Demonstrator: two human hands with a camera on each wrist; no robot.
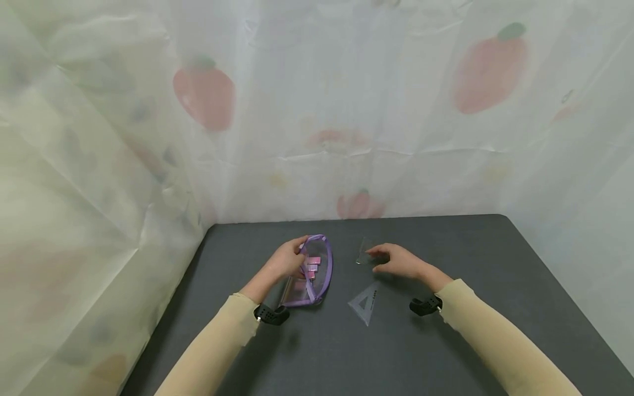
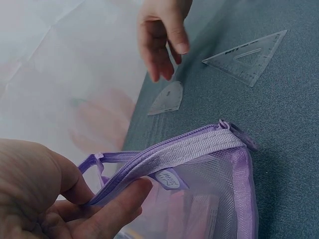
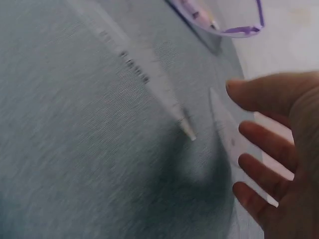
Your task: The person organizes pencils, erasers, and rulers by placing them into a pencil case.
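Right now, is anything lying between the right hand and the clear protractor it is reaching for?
Nothing visible does. The right hand hovers with open fingers right over the protractor; the triangle ruler lies nearer the person, off that path.

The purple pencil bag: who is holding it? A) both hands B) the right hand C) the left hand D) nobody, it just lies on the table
C. The left hand pinches the zipper edge of the purple pencil bag, while the right hand is away from it, hovering by the clear protractor on the dark table.
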